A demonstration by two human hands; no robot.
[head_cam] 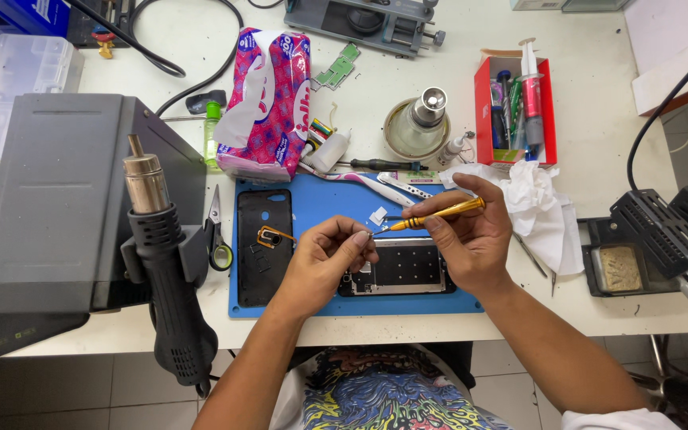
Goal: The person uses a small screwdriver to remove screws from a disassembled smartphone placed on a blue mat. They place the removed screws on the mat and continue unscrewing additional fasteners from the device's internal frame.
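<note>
My right hand [471, 235] holds a small screwdriver with a yellow handle [439, 214], its tip pointing left toward my left hand. My left hand [330, 256] pinches something tiny at its fingertips, right at the screwdriver's tip; what it is I cannot make out. Both hands hover over an opened phone body [404, 267] lying on a blue work mat [320, 203]. A black phone back cover [263, 247] with an orange flex ring lies on the mat's left part.
A hot-air gun [161, 263] hangs on a grey station [57, 199] at left. Scissors [216, 235], a pink tissue pack [268, 103], a red box of tools [515, 107], a crumpled white tissue [539, 207], tweezers [396, 187] and a soldering stand [662, 231] surround the mat.
</note>
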